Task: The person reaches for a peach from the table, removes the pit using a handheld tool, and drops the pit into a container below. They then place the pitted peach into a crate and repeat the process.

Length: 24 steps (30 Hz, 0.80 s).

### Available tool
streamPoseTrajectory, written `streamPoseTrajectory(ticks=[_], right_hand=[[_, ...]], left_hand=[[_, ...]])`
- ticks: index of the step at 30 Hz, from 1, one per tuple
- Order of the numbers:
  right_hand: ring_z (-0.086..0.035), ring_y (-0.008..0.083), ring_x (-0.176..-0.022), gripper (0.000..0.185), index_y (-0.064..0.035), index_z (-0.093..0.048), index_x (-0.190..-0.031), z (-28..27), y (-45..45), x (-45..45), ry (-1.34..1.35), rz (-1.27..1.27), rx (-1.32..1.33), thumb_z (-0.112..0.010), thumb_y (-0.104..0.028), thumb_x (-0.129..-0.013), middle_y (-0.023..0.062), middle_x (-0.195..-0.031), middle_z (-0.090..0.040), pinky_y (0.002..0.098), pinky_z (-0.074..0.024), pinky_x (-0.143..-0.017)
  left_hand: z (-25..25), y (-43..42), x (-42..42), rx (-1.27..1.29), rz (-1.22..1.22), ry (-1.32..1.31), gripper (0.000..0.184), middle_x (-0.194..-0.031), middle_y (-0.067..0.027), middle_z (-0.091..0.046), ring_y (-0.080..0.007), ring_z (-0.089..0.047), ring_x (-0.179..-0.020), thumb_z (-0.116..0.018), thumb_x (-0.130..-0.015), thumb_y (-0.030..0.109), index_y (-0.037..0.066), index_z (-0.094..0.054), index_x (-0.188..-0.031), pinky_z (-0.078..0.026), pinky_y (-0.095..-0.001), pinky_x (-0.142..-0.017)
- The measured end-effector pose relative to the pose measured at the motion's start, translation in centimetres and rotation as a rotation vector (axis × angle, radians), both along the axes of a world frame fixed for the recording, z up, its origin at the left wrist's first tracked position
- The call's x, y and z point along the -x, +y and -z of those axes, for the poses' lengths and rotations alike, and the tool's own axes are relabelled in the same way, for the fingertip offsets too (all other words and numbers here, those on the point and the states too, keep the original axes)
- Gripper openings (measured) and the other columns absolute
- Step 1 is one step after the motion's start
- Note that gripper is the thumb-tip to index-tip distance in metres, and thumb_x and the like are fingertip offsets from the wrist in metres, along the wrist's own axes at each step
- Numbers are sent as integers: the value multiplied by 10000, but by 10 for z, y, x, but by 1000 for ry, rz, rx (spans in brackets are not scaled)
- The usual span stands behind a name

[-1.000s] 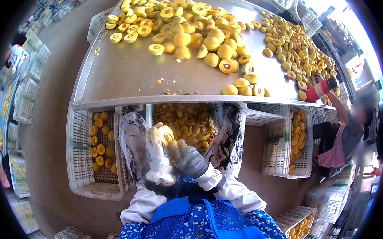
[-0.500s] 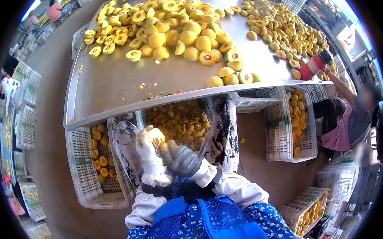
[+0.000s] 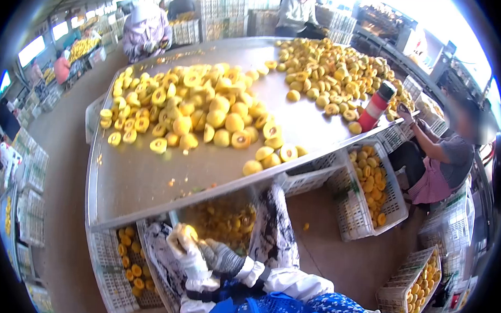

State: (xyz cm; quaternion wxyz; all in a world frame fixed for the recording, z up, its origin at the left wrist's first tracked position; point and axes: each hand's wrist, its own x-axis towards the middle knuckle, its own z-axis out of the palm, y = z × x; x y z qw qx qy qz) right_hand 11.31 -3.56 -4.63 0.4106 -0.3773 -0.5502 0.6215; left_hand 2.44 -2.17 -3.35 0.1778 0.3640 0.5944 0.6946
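My left hand, in a white glove, holds a yellow halved fruit over my lap. Beside it, my right hand, in a grey knit glove, has its fingers bent close to the fruit; whether it grips anything is hidden. Under the hands, between my knees, a crate holds fruit pieces. On the metal table in front of me lies a large pile of yellow fruit, whole and halved, with dark centres showing in the cut ones.
A crate of halves stands at my left, another at my right. A red bottle stands on the table near a second pile. A co-worker sits at the right; other people are across the table.
The view has tilted up, bringing people behind the table into sight. My hands stay together at the fruit. The co-worker's arm has come away from the bottle.
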Motion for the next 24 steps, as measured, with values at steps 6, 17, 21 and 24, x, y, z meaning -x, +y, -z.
streamPoseTrajectory(ticks=[6, 17, 21, 24], right_hand=[[-603, 221, -850, 324, -2, -591, -1081, 12, 7, 1, -38, -118, 55, -452, -276, -975, 143, -910, -645, 336, -475, -759], [-573, 351, -909, 419, 106, -454, -1206, -49, 10, -18, -157, -302, -6, -460, -137, -864, 234, -1017, -570, 396, -483, -793], [-489, 121, -698, 377, -3, -615, -967, -43, 5, -12, 39, -177, 42, -460, -346, -955, 39, -754, -577, 280, -442, -609], [-459, 69, -639, 427, -24, -652, -904, -34, 8, -11, 50, -181, 125, -471, -406, -964, -8, -684, -572, 257, -423, -554]], left_hand=[[14, 0, 6, -6, 92, -191, 270, -938, -38, -534, -107, -488, -793, -522, -952, 298, 49, -510, -1053, -435, -253, -707], [-5, -3, 9, 120, 102, -177, 381, -948, -58, -531, -152, -497, -870, -485, -956, 386, 17, -523, -1044, -432, -291, -802], [-25, -5, -1, 113, 119, -473, 356, -828, -50, -526, -129, -522, -707, -500, -941, 407, 62, -527, -1021, -451, -244, -617], [-24, -5, -1, 93, 112, -513, 338, -802, -48, -522, -120, -519, -659, -511, -935, 396, 67, -525, -1015, -436, -228, -557]])
